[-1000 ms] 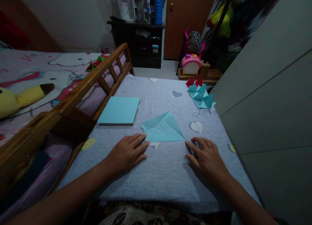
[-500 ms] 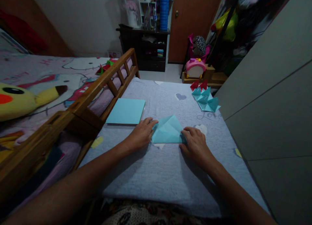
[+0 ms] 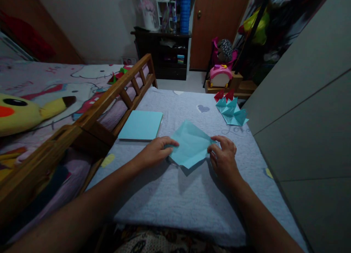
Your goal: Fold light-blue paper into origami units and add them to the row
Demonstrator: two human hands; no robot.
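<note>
A light-blue sheet of origami paper [image 3: 190, 143] with creases lies opened out as a diamond, its near corner a little raised above the bed. My left hand [image 3: 159, 149] pinches its left corner between thumb and fingers. At the opposite corner my right hand [image 3: 223, 154] has the paper between thumb and forefinger. A stack of light-blue paper [image 3: 141, 125] rests beyond my left hand. Folded blue paper figures [image 3: 232, 112] stand at the far right, with red folded paper [image 3: 223, 95] behind them.
The pale blue patterned sheet [image 3: 175, 205] covers the surface under my hands. A wooden bed rail [image 3: 109, 95] runs along the left, with a yellow plush toy [image 3: 24, 112] past it. A pale cabinet panel [image 3: 307, 110] borders the right side.
The paper has gone from a folded triangle to an opened diamond. My right hand has shifted slightly right and away from me with its corner; the left has turned its grip.
</note>
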